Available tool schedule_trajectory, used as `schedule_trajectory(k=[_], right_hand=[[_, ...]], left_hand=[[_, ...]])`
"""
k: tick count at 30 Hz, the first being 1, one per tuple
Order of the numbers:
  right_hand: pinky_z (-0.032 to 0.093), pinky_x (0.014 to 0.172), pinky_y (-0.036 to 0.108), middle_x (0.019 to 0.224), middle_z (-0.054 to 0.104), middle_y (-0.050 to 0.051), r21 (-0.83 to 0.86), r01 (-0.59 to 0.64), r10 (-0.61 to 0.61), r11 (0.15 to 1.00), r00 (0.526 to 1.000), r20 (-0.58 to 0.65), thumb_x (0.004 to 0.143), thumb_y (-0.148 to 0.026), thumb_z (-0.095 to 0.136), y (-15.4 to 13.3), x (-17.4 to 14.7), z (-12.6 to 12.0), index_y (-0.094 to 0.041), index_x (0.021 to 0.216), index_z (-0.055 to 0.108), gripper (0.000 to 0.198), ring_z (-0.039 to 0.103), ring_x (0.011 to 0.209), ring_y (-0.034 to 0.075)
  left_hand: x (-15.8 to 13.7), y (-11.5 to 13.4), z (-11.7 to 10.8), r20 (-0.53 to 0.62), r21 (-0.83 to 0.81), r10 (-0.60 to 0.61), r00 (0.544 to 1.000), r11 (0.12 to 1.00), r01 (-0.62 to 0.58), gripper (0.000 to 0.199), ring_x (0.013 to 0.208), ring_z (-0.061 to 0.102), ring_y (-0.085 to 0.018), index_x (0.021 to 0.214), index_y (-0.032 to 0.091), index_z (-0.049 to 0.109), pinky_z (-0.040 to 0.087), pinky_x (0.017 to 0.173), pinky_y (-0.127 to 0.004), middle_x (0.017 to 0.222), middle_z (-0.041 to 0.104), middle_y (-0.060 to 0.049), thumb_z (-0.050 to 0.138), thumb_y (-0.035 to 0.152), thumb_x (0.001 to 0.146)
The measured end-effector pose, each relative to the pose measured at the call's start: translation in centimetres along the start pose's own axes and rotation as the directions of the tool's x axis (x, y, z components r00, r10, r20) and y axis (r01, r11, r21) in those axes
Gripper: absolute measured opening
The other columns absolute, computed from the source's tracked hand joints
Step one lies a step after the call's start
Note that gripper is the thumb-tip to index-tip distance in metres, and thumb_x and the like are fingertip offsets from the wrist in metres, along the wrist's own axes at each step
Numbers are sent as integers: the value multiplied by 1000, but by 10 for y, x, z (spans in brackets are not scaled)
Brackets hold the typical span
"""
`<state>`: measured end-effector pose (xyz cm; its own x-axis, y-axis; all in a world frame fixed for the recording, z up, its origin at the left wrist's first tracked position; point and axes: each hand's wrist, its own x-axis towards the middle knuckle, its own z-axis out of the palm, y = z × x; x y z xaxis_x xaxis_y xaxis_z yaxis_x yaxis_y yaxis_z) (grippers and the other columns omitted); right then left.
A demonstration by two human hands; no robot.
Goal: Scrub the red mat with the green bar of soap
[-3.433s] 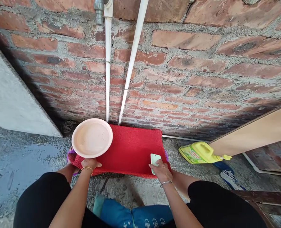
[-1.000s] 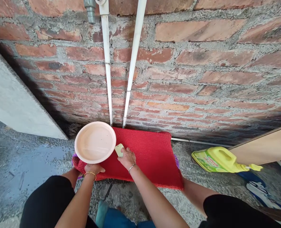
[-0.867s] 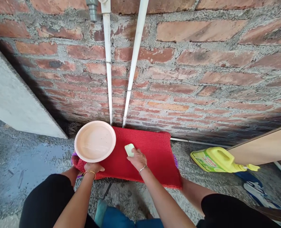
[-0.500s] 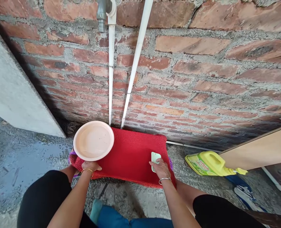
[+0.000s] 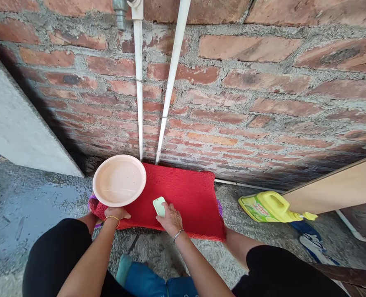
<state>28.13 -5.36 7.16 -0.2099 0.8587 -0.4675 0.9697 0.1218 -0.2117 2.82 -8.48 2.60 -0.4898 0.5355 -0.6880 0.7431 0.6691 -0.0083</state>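
A red towelling mat [image 5: 185,194] is spread over a low surface between my knees, its left front part bunched. On its left end rests a pale pink basin [image 5: 120,181] that looks to hold some clear water. My left hand [image 5: 117,212] lies on the mat's front edge just below the basin, thumb out to the right; the basin rim hides its fingers. Around a pale green scrub brush [image 5: 159,206] my right hand [image 5: 171,220] is closed, above the middle of the mat. The brush's flat back faces up and its underside is hidden.
A brick wall [image 5: 226,115] with two white pipes [image 5: 169,90] rises behind the mat. Grey board [image 5: 24,119] leans at left beside wet concrete. At right lie a yellow detergent jug [image 5: 272,206] and blue-white footwear [image 5: 313,243], near a beige panel [image 5: 340,185].
My right hand has carried the scrub brush leftward, from the mat's right part to its middle. My left hand and the basin have stayed in place. The view has shifted slightly.
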Motion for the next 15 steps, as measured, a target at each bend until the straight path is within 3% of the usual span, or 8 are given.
schedule_trajectory(k=[9,12,15], right_hand=[[46,78,30,114,58,6,154,-299,306,942,951,-29,78,-43,61,82,-3,-9,-29,134,43,61,63,95,19],[50,77,31,111,60,5,146,-357,372,923,923,-98,82,-44,61,111,-6,-9,-31,130,47,52,63,94,18],[51,84,37,118,59,7,97,-380,391,920,910,-138,89,-42,58,126,-10,-14,-23,123,54,40,60,100,20]], left_hand=[[-9,3,-6,32,2,-5,999,1000,5,77,135,39,-35,120,29,63,39,106,-42,138,56,-10,79,49,48],[-11,3,-8,47,14,-6,999,1000,5,76,135,40,-34,120,29,63,41,105,-41,138,57,-9,78,51,49],[-11,2,-9,38,4,9,999,1000,-10,78,133,42,-34,120,29,63,41,105,-41,136,58,-9,79,52,47]])
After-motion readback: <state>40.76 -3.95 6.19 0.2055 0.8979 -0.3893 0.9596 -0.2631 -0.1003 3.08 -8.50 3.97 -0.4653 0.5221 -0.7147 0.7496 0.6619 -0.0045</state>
